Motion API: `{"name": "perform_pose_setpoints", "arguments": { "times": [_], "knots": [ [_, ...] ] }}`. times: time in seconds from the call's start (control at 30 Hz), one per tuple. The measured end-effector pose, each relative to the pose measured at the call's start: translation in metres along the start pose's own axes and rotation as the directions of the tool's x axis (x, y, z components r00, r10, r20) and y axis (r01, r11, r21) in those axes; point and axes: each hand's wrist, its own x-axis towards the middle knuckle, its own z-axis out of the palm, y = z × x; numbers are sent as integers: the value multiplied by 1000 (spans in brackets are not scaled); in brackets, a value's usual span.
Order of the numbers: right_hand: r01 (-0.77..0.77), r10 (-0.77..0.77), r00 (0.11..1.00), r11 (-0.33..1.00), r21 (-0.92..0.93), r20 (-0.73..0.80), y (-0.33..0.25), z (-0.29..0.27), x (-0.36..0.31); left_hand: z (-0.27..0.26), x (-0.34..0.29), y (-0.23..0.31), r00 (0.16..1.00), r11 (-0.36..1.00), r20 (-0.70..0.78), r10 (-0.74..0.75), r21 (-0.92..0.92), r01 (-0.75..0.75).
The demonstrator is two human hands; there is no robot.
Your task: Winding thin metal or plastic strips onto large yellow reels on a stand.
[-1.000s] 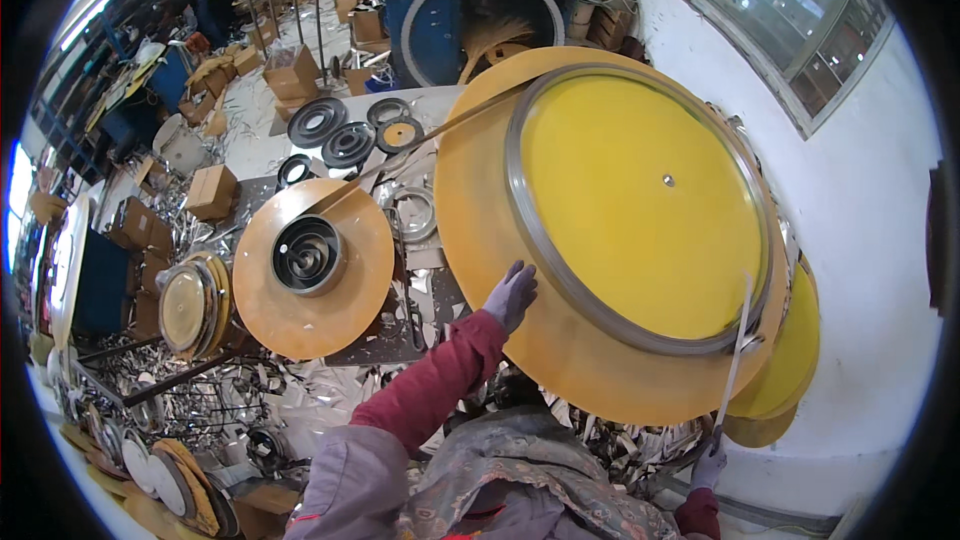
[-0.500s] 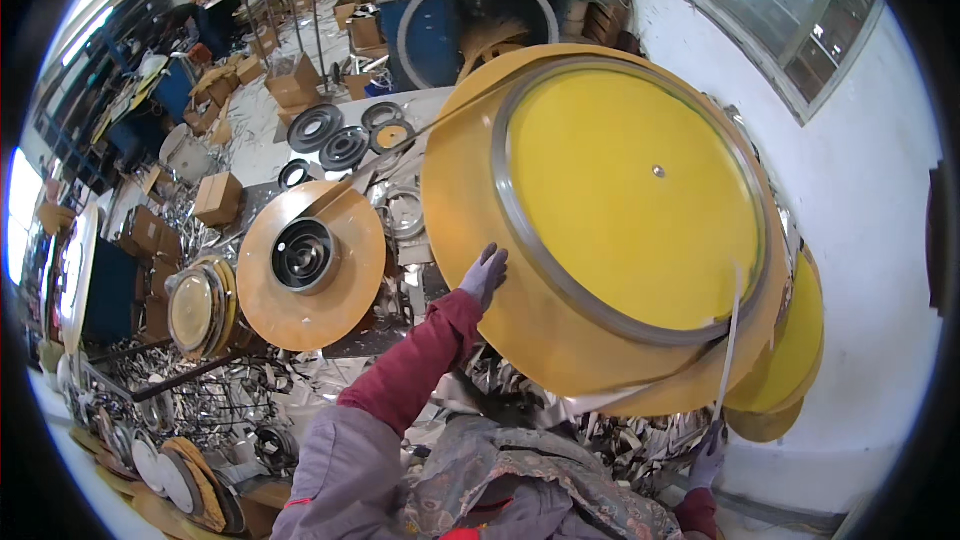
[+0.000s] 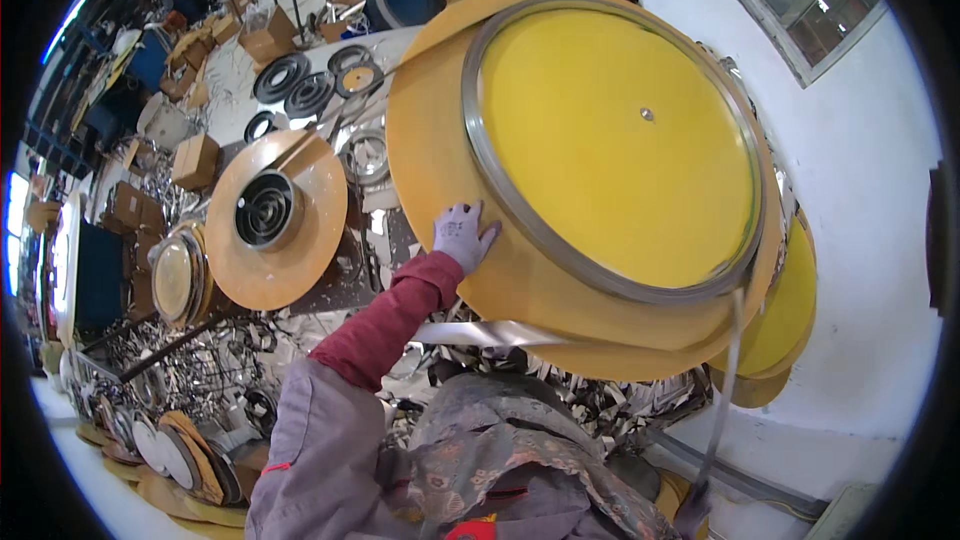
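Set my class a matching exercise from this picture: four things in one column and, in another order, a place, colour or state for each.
Column one
1. Left hand
2. Right hand
3. Round panel inside the grey ring
4. Smaller disc

Column two
A. Bright yellow
B. Holding the lower end of a pale strip
C. Orange, with a dark coil at its middle
D. Fingers spread, at the large orange disc's lower-left edge

Right pairs: 1-D, 2-B, 3-A, 4-C

From here I can read no word, number or sign; the small marks on the left glove [image 3: 461, 236] are too blurred.
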Motion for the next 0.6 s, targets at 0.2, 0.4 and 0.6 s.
{"name": "perform_pose_setpoints", "arguments": {
  "times": [0.2, 0.4, 0.6],
  "knots": [
    [491, -488, 868, 871, 19, -89, -77, -53, -76, -1, -20, 0, 995, 995, 64, 71, 65, -75],
    [589, -571, 799, 807, -48, 189, -230, -66, -17, -1, -35, 11, 990, 994, 94, 102, 38, -106],
    [756, -745, 646, 654, 8, -166, -311, -76, 68, -1, -38, 1, 995, 993, -20, 98, 74, -97]
  ]
}}
